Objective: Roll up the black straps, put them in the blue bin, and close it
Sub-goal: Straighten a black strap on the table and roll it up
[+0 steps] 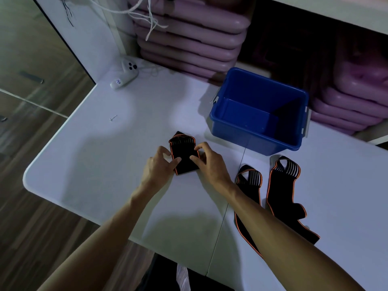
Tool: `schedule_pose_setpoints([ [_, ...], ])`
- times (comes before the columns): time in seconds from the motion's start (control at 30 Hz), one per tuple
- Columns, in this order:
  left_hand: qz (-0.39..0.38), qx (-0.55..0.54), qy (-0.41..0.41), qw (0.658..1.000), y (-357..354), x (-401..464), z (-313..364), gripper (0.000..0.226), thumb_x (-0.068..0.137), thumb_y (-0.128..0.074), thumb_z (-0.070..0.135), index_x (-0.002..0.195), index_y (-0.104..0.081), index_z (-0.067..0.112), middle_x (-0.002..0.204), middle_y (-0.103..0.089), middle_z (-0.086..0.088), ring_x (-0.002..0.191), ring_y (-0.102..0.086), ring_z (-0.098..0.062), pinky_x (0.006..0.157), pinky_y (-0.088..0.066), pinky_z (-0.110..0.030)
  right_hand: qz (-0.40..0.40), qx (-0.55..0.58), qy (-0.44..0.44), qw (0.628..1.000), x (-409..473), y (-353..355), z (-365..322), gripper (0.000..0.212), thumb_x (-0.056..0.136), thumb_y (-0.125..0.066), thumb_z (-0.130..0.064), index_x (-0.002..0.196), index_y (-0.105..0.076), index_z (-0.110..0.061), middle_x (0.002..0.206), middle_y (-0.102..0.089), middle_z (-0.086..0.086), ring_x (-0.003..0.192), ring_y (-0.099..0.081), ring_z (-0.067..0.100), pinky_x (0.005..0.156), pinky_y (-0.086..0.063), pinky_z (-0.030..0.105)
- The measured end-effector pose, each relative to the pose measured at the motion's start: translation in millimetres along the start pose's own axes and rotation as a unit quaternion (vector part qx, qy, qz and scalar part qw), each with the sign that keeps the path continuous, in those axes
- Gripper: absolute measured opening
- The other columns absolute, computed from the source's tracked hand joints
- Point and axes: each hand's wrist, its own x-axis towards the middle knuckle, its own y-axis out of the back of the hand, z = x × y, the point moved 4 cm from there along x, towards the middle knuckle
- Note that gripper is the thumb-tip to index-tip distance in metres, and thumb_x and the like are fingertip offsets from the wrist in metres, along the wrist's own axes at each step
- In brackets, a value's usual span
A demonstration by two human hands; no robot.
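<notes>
Just before the open blue plastic bin [259, 110], left hand [159, 164] and right hand [206, 160] pinch a half-rolled black orange-edged elastic strap [184, 156]. It looks soft and springy, so it is best gripped across the roll's edges.

blue bin [260, 131] open, tabletop [126, 131] bare leftward

Storage or stockroom setting — stacked pink plastic stools [189, 36] line the wall behind a white folding surface [105, 164]; wood-pattern floor [31, 227], loose cords [147, 19] overhead.
</notes>
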Motion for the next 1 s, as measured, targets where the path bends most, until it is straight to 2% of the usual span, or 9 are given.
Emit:
schedule_pose_setpoints([
  [0.13, 0.090, 0.047, -0.138, 0.985, 3.8, -12.9, 7.3, 0.022, 0.089, -0.063, 0.038, 0.096, -0.055, 0.019, 0.089, -0.059, 0.001, 0.073, -0.058, -0.022, 0.058, -0.046, -0.032, 0.022, -0.038, -0.011, 0.999, -3.9, -7.3, 4.4, 0.028, 0.098, -0.055, -0.038, 0.117, -0.056, -0.018, 0.101, -0.067, 0.005, 0.094, -0.062, 0.021, 0.076, -0.053, 0.037],
  [0.2, 0.094, 0.082, -0.192, 0.973, -0.9, -17.0, 4.6, 0.017, 0.092, -0.058, 0.035, 0.098, -0.060, 0.019, 0.095, -0.058, 0.001, 0.078, -0.061, -0.023, 0.057, -0.047, -0.031, 0.010, -0.066, -0.003, 0.998, -6.7, -8.8, 7.2, 0.035, 0.098, -0.053, -0.041, 0.124, -0.055, -0.019, 0.109, -0.064, 0.005, 0.103, -0.057, 0.023, 0.083, -0.051, 0.035],
  [0.33, 0.070, 0.112, -0.223, 0.966, -1.0, -18.8, -3.1, 0.029, 0.094, -0.045, 0.041, 0.107, -0.061, 0.021, 0.104, -0.062, 0.002, 0.086, -0.065, -0.023, 0.063, -0.051, -0.033, -0.063, -0.153, 0.025, 0.986, -17.2, -4.8, 14.2, 0.067, 0.087, -0.065, -0.048, 0.143, -0.041, -0.020, 0.129, -0.047, 0.003, 0.116, -0.042, 0.021, 0.085, -0.050, 0.037],
  [0.43, 0.047, 0.131, -0.226, 0.964, 4.7, -13.7, 1.3, 0.039, 0.088, -0.049, 0.051, 0.109, -0.062, 0.021, 0.107, -0.063, 0.001, 0.092, -0.062, -0.025, 0.064, -0.051, -0.033, -0.072, -0.271, 0.064, 0.958, -16.8, -3.4, 11.3, 0.078, 0.081, -0.071, -0.050, 0.144, -0.037, -0.019, 0.137, -0.040, 0.009, 0.115, -0.043, 0.028, 0.082, -0.053, 0.043],
  [0.53, 0.010, 0.185, -0.253, 0.950, 6.0, -10.6, 4.3, 0.057, 0.073, -0.074, 0.051, 0.117, -0.059, 0.018, 0.123, -0.056, 0.001, 0.105, -0.055, -0.023, 0.067, -0.051, -0.035, -0.047, -0.326, 0.081, 0.941, -8.2, -6.9, 1.4, 0.075, 0.080, -0.073, -0.045, 0.140, -0.041, -0.012, 0.135, -0.041, 0.014, 0.108, -0.046, 0.032, 0.076, -0.054, 0.044],
  [0.6, -0.009, 0.212, -0.271, 0.939, 5.6, -9.8, 4.4, 0.062, 0.070, -0.079, 0.044, 0.120, -0.056, 0.016, 0.122, -0.056, 0.000, 0.104, -0.057, -0.026, 0.069, -0.048, -0.034, -0.043, -0.327, 0.090, 0.940, -4.6, -10.1, -0.2, 0.073, 0.081, -0.074, -0.039, 0.138, -0.042, -0.007, 0.131, -0.044, 0.013, 0.104, -0.047, 0.032, 0.072, -0.054, 0.046],
  [0.77, -0.013, 0.161, -0.265, 0.951, 9.9, -5.0, 2.3, 0.047, 0.081, -0.073, 0.034, 0.122, -0.057, 0.017, 0.115, -0.060, 0.000, 0.095, -0.064, -0.021, 0.065, -0.048, -0.030, -0.063, -0.293, 0.111, 0.948, -4.2, -9.1, 9.7, 0.071, 0.090, -0.058, -0.049, 0.142, -0.040, -0.006, 0.120, -0.055, 0.010, 0.104, -0.048, 0.031, 0.073, -0.051, 0.046],
  [0.9, -0.072, 0.097, -0.234, 0.965, 16.4, 7.8, -1.2, 0.040, 0.087, -0.067, 0.032, 0.124, -0.059, 0.019, 0.115, -0.062, 0.002, 0.081, -0.064, -0.010, 0.068, -0.053, -0.032, -0.082, -0.241, 0.090, 0.963, -0.2, -6.2, 6.8, 0.057, 0.094, -0.052, -0.053, 0.130, -0.050, -0.010, 0.127, -0.047, 0.007, 0.111, -0.041, 0.027, 0.083, -0.047, 0.042],
  [1.0, -0.098, 0.091, -0.221, 0.966, 18.4, 16.2, 2.2, 0.036, 0.089, -0.065, 0.030, 0.121, -0.061, 0.016, 0.107, -0.064, 0.001, 0.075, -0.065, -0.014, 0.070, -0.052, -0.031, -0.089, -0.180, 0.066, 0.977, 0.8, -5.7, 5.4, 0.050, 0.096, -0.049, -0.048, 0.128, -0.051, -0.010, 0.126, -0.048, 0.005, 0.111, -0.041, 0.023, 0.087, -0.047, 0.040],
])
